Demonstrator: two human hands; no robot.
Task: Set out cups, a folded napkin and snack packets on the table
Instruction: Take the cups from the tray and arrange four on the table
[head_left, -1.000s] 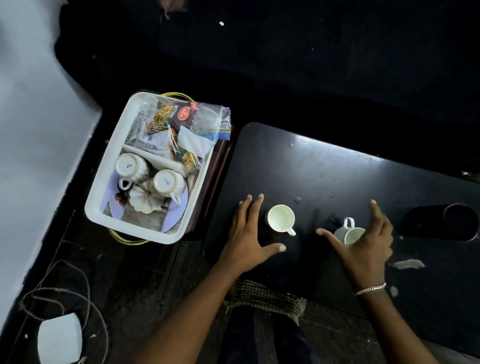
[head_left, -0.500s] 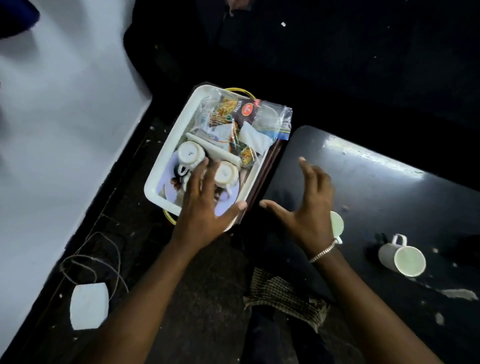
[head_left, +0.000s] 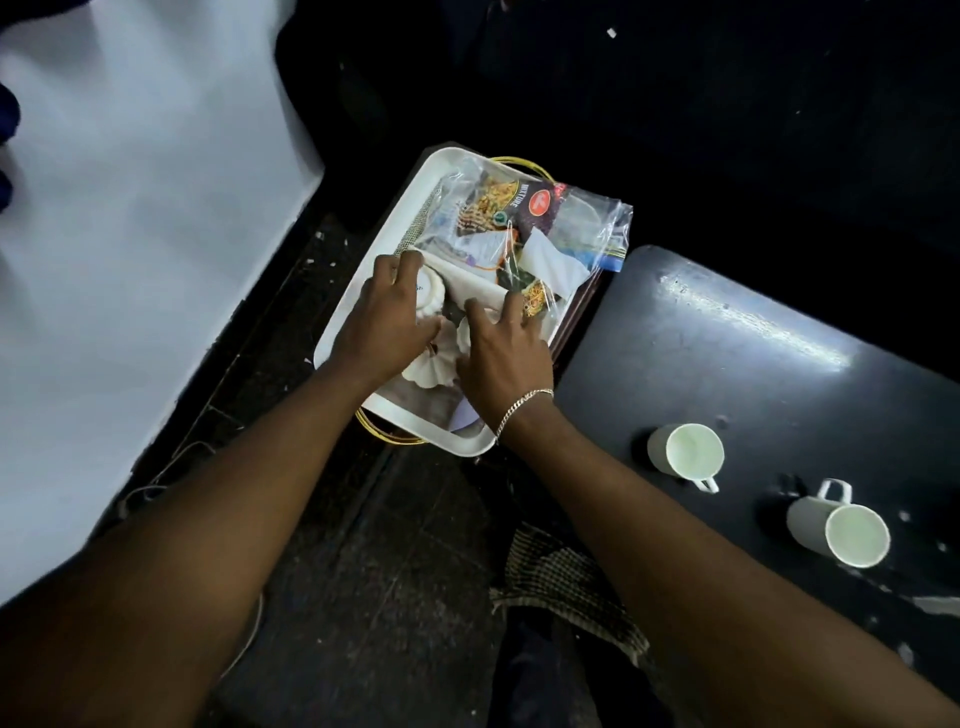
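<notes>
A white tray (head_left: 396, 411) sits left of the black table (head_left: 727, 364). On the tray lie two upturned white cups, a rolled white napkin (head_left: 474, 283) and snack packets in a clear bag (head_left: 524, 218). My left hand (head_left: 387, 325) wraps over one upturned cup (head_left: 430, 300). My right hand (head_left: 503, 356), with a bracelet on the wrist, covers the second cup (head_left: 464, 336), which is mostly hidden. On the table stand two white cups, one nearer the tray (head_left: 687, 451) and one further right (head_left: 837, 526).
A small fluted white dish (head_left: 430, 373) lies on the tray below my hands. A yellow wire stand (head_left: 387, 434) shows under the tray. A checked cloth (head_left: 566, 587) hangs by my leg. A white wall (head_left: 130, 234) runs along the left, with cables on the dark floor.
Both hands left the two cups on the table and moved left onto the tray. They now rest over the two upturned cups there.
</notes>
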